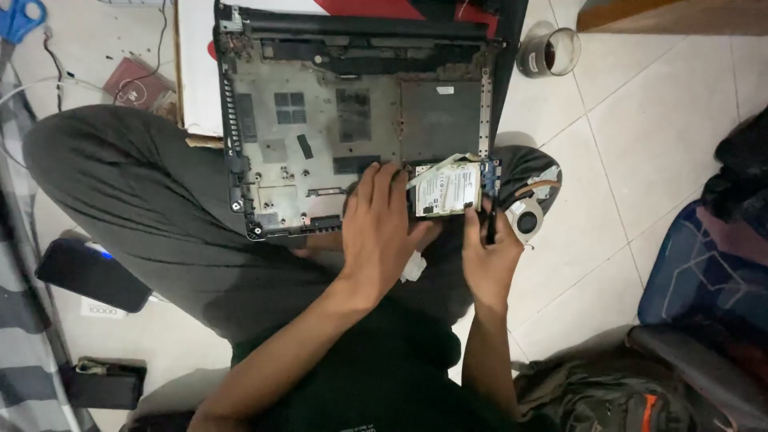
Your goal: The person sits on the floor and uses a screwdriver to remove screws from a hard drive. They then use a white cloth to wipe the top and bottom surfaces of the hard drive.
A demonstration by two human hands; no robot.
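An opened laptop base point(352, 120), dusty and stripped of parts, rests on my lap and on a white board. A silver hard drive point(448, 190) with a white label sits in the bay at its near right corner. My left hand point(380, 232) lies flat on the chassis with its fingers against the drive's left edge. My right hand point(488, 256) holds a thin dark screwdriver point(490, 222) upright at the drive's right side, by a small blue circuit edge.
A cooling fan point(528, 216) with copper pipe lies on the knee right of the drive. A glass of dark drink point(552, 52) stands on the tiled floor. A black power bank point(92, 276) sits left, a bag point(608, 396) lower right, blue scissors point(20, 18) top left.
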